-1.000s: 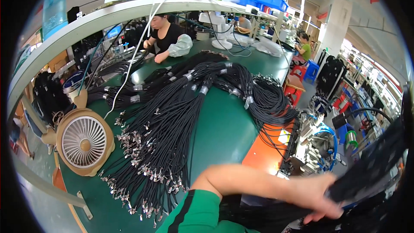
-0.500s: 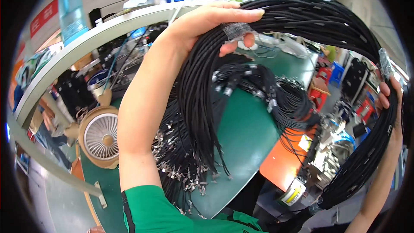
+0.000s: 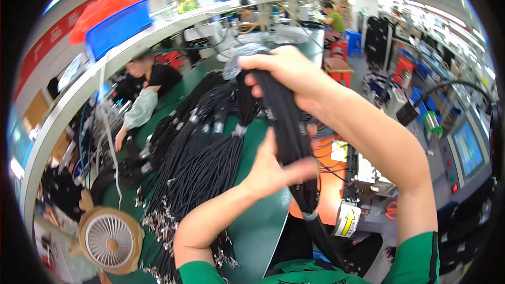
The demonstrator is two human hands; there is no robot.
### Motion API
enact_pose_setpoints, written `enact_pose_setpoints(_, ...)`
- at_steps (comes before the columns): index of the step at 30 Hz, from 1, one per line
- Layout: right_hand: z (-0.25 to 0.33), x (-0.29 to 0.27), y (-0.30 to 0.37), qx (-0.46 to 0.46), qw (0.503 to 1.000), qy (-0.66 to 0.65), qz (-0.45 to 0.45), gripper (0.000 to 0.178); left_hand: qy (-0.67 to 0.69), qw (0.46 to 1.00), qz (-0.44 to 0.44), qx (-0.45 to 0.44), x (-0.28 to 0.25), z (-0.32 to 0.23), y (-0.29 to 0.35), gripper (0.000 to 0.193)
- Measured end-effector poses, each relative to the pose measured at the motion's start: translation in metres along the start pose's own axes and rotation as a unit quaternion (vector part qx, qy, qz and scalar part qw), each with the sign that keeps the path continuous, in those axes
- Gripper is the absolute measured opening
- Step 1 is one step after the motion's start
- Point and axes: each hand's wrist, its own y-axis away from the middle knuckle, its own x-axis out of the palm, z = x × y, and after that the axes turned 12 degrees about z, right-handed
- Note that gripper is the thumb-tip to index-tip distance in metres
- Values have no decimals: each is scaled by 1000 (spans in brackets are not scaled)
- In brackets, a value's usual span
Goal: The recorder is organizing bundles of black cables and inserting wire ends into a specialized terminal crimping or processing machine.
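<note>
A thick bundle of black cables (image 3: 286,121) hangs in front of me above the green table, slanting down toward my lap. My right hand (image 3: 294,76) is closed around its upper part, beside a bunched clear plastic wrap (image 3: 244,55). Lower down, my left hand (image 3: 271,168) wraps the bundle, its blurred thumb across the front and some fingers hidden behind. A clear tie (image 3: 310,215) bands the lower length. Left of it, more black cable bundles (image 3: 194,158) with small metal ends lie spread on the table.
A fan (image 3: 110,239) stands at the near left. A co-worker (image 3: 152,81) reaches in across the table. Overhead runs a shelf edge (image 3: 52,94) with blue bins (image 3: 118,29). To the right are an orange surface (image 3: 326,179), red-handled scissors (image 3: 391,210), a wire reel (image 3: 432,123) and a screen (image 3: 468,144).
The bundle, earlier arched wide between my hands, now hangs closer together in the middle. My right hand has come in from the far right; my left hand has moved lower. The view has turned right.
</note>
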Motion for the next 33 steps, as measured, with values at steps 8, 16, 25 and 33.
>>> enact_pose_setpoints(8, -183, -42, 128, -8, 981, 158, 112, 76, -116, 953, -251, 124, -22, -17, -76, 24)
enact_pose_setpoints(16, -211, 18, 126, 104, 962, -245, -58, 28, -386, 877, -287, -15, -196, 69, -227, 88)
enact_pose_setpoints(25, -257, -39, 99, 112, 924, -259, -259, 51, -669, 726, -38, 157, -120, 240, -100, 34)
enact_pose_setpoints(33, -259, -26, 93, 54, 952, -179, -243, 55, -306, 938, -141, -77, -122, 256, -88, 27)
